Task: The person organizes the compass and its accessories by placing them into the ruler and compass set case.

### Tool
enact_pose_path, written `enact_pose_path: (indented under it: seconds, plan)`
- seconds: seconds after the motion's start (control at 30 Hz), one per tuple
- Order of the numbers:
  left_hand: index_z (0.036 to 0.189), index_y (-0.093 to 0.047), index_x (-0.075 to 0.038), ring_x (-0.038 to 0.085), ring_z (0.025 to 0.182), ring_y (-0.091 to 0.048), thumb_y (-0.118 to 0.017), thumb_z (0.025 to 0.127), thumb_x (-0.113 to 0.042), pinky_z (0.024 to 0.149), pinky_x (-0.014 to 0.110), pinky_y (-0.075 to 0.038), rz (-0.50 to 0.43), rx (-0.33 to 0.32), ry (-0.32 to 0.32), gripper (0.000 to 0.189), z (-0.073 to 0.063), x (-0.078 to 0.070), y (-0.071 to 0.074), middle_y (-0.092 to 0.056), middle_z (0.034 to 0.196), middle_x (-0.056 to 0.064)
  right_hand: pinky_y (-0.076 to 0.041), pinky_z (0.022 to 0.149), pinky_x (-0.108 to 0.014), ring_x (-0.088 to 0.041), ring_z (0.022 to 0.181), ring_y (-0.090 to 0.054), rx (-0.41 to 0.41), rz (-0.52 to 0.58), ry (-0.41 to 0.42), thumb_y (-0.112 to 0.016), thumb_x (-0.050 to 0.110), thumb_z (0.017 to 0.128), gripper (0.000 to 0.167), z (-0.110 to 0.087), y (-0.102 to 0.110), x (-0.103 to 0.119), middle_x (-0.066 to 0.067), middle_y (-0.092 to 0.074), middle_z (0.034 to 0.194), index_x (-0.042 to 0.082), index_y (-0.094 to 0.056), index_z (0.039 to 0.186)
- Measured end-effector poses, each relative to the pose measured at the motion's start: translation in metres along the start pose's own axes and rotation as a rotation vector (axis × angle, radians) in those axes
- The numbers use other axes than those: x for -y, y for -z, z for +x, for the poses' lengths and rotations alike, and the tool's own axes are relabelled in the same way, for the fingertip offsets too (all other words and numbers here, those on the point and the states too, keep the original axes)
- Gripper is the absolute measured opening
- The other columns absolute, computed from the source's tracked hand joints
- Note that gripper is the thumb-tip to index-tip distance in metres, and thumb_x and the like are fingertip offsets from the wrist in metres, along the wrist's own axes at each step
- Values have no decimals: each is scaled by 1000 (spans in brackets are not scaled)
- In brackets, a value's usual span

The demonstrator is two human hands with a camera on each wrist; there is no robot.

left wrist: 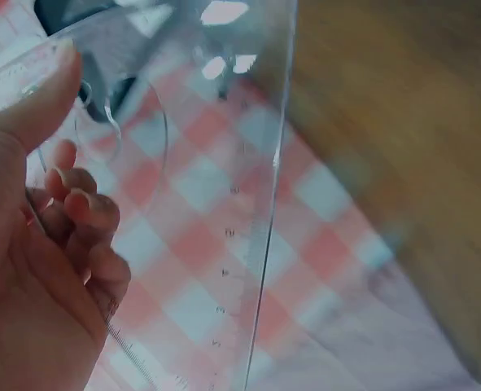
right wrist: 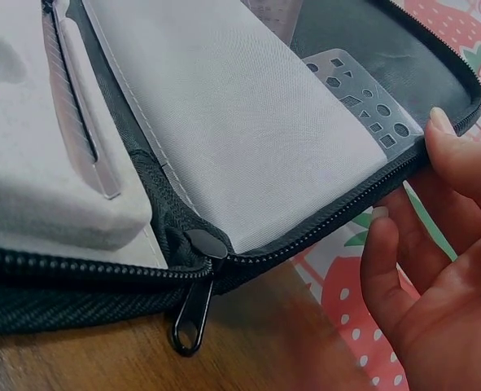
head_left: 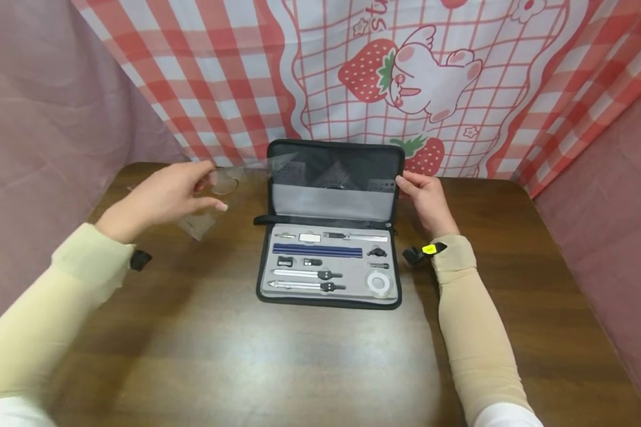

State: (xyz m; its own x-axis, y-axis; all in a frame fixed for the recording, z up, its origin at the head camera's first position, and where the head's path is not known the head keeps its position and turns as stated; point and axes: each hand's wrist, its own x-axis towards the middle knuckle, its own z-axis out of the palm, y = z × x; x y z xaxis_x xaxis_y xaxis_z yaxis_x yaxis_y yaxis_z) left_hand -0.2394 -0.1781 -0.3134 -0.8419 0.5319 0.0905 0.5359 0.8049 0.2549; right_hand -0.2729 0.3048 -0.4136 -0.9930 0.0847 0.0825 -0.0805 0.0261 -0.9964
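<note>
My left hand (head_left: 165,193) holds a clear plastic set square (left wrist: 252,269) with scale marks along its edges and a round hole. It is raised left of a black zip case (head_left: 328,303) lying open. My right hand (head_left: 427,198) grips the right edge of the upright lid, thumb on the inner face, as the right wrist view shows. Behind the lid's grey pocket (right wrist: 224,122) stand a shape template (right wrist: 366,102) and other clear pieces. The case's grey tray holds two compasses (head_left: 299,286), blue pencils (head_left: 317,251), an eraser (head_left: 310,238) and a round white disc (head_left: 378,283).
The case lies on a brown wooden table (head_left: 278,367). A red and white checked cloth (head_left: 219,77) with strawberry prints hangs behind the table, and pink curtains (head_left: 27,118) hang at the sides. A zip pull (right wrist: 193,322) dangles at the case's hinge corner.
</note>
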Motion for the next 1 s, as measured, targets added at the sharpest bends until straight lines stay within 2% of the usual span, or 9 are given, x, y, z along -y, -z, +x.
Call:
enact_pose_path:
  seconds: [0.27, 0.37, 0.53, 0.73, 1.0]
  plan:
    - [95, -54, -10, 23, 74, -50, -81, 84, -34, 65, 39, -41, 102, -136, -128, 37, 63, -51, 1, -54, 83, 5, -54, 77, -24, -7, 79, -64, -9, -8, 0, -71, 13, 94, 33, 0, -2, 1, 6, -72, 91, -3, -69, 122]
    - [98, -56, -9, 24, 79, -52, -81, 85, -34, 71, 41, -45, 164, -156, -169, 38, 85, -65, 0, -57, 89, 6, -53, 76, -24, -7, 80, -64, -12, -22, -2, -70, 13, 94, 33, 1, -1, 0, 7, -72, 91, -3, -68, 123]
    - [107, -60, -8, 25, 90, -58, -79, 86, -34, 82, 43, -48, 241, -141, -223, 39, 115, -84, -4, -62, 99, 7, -53, 77, -24, -8, 80, -65, -12, -47, -11, -70, 16, 94, 33, 0, -1, -1, 8, -72, 92, 0, -69, 123]
    - [104, -59, -8, 24, 89, -58, -80, 86, -34, 83, 44, -47, 219, -144, -297, 38, 137, -98, -11, -61, 97, 6, -53, 79, -24, -6, 80, -65, -5, -66, -3, -70, 15, 95, 37, -1, -1, 1, 10, -71, 93, -3, -65, 126]
    - [101, -58, -8, 26, 86, -60, -80, 85, -34, 79, 45, -47, 233, -138, -326, 38, 148, -94, -18, -61, 94, 6, -54, 83, -28, -7, 85, -64, 9, -73, 2, -69, 16, 95, 33, 0, 0, 0, 8, -72, 96, 1, -68, 124]
